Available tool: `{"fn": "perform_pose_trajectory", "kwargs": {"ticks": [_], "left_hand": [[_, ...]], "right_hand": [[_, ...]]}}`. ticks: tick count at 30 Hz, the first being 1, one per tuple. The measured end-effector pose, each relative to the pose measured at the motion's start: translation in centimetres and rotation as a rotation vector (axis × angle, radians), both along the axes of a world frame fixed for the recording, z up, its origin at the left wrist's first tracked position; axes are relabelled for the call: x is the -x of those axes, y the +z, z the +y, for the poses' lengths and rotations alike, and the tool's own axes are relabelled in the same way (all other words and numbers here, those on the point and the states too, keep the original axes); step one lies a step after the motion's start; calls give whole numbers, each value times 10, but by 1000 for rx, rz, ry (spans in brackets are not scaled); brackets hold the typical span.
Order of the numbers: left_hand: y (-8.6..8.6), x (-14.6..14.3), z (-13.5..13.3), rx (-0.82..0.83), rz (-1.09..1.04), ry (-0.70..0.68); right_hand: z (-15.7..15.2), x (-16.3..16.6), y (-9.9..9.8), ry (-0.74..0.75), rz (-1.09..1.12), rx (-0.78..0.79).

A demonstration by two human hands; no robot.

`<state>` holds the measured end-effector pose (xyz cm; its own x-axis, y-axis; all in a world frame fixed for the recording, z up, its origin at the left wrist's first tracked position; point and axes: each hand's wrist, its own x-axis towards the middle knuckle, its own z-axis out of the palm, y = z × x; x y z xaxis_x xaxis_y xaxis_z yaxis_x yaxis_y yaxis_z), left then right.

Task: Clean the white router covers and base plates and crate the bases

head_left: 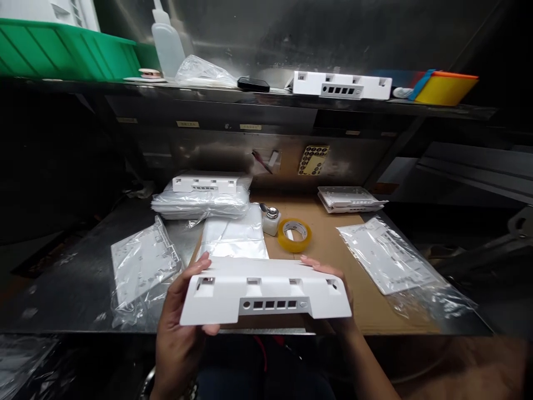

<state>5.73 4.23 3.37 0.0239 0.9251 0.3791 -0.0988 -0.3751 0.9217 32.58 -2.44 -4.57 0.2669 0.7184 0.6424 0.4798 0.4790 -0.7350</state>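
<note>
1. two hands hold one white cover (266, 280) by its opposite ends, roughly level, above the near part of the tabletop (89, 266); probably a piece this long would tip if held at one end only.
2. its row of square holes faces the near side, and gripping only the ends seems to leave that row uncovered.
3. cardboard (327, 239) lies on the tabletop, perhaps to guard plastic from scratches.
4. beyond the cover, a tape roll (293, 246) lies just beside a small bottle (271, 224), likely for easy reach.
5. one wrapped panel (144, 261) lies at the left and another panel (381, 258) at the right, maybe to stay out of the way of the hands.
6. the left hand (179, 311) is closed around its end: fingers reach over the far edge, one fingertip shows below, and the wrist rises from underneath.
7. the right hand (333, 271) also grips its end, fingers laid over the far edge, forearm slanting in from the lower right; its thumb is hidden.
</note>
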Motion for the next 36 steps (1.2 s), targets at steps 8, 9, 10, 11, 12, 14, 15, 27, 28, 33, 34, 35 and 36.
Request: {"fn": "perform_pose_trajectory", "kwargs": {"ticks": [8,9,10,11,12,14,15,27,28,33,34,35,36], "left_hand": [[-13,4,10,490,-480,-349],[-16,8,13,624,-503,-425],[-19,12,15,751,-503,-483],[-25,17,16,850,-497,-506],[-31,23,16,914,-501,-499],[-44,33,13,933,-560,-440],[-49,37,11,908,-593,-414],[-14,28,-5,791,-483,-497],[-15,28,-6,812,-472,-460],[-21,30,-8,872,-370,-307],[-23,30,-8,878,-365,-312],[-26,31,-7,881,-373,-324],[-30,33,-6,881,-393,-338]], "right_hand": [[-8,-9,-3,60,22,-173],[-9,-9,-1,64,-11,-173],[-11,-9,2,71,-59,-156],[-12,-8,4,76,-102,-126],[-13,-7,6,75,-122,-90],[-14,-4,10,32,-20,6],[-15,-3,10,4,102,69],[-55,16,-4,146,605,453],[-55,17,-5,137,603,459],[-54,14,-8,102,589,479],[-54,14,-8,106,589,477],[-53,14,-7,115,592,473],[-53,13,-6,124,597,468]]}}
